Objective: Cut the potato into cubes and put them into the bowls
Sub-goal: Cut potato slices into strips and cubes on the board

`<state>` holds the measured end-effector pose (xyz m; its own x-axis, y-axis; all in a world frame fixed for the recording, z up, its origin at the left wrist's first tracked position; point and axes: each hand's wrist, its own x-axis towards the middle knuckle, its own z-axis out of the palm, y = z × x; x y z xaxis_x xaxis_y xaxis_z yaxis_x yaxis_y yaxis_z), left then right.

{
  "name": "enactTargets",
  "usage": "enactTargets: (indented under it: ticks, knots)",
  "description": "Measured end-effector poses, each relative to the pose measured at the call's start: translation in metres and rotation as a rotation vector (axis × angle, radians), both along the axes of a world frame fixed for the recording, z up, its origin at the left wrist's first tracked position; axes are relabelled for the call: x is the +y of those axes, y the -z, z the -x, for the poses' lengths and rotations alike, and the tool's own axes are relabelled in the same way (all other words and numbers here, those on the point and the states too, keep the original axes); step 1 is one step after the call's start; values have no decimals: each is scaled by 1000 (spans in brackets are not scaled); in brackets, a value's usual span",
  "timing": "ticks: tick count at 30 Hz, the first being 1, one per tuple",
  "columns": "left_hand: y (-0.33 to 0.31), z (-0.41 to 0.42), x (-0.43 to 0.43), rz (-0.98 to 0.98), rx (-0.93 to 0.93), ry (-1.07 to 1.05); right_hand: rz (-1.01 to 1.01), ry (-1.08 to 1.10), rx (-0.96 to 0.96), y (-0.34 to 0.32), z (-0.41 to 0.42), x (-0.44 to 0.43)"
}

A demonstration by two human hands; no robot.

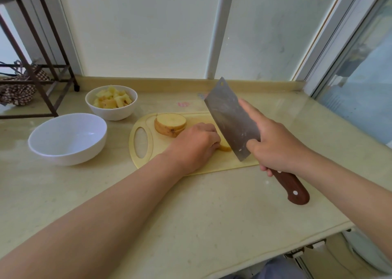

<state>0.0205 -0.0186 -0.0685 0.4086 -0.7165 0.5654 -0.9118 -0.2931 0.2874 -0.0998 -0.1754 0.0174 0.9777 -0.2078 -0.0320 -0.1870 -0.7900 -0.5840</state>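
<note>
Bare forearms (pixel 127 204); blue-grey garment (pixel 275 268) btm.

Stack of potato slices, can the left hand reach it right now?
Probably yes: the stack of potato slices lies close beside the left hand with bare cutting board between, though that hand is holding a potato piece.

Pale stone countertop (pixel 191 204) carried a cutting board (pixel 212 165) and two white bowls below a window wall.

The yellow board lay under the left hand's (pixel 195 145) hold on a potato slice (pixel 226 147) and just left of the right hand's (pixel 275 147) grip on the cleaver (pixel 229 117) handle. Left of both grips, just past the board's handle end, stood the empty bowl (pixel 63 155). Farther from the grips, toward the wall, the smaller bowl (pixel 112 114) held potato cubes (pixel 112 98). Well off to the far left, a dark metal rack (pixel 42 100) stood on the counter, and a faint pink mark (pixel 184 104) showed beyond the board.
</note>
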Motion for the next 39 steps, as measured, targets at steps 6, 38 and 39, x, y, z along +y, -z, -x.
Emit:
enactTargets:
  ticks: [6, 38, 39]
  knots:
    - [-1, -1, 1, 8, 5, -20, 34, -18, 44, -2, 1, -1]
    - [-1, -4, -2, 49, 9, 6, 97, -79, 277, -22, -30, 5]
    - [-1, -3, -2, 50, 2, 10, 94, -76, 267, -21, -27, 4]
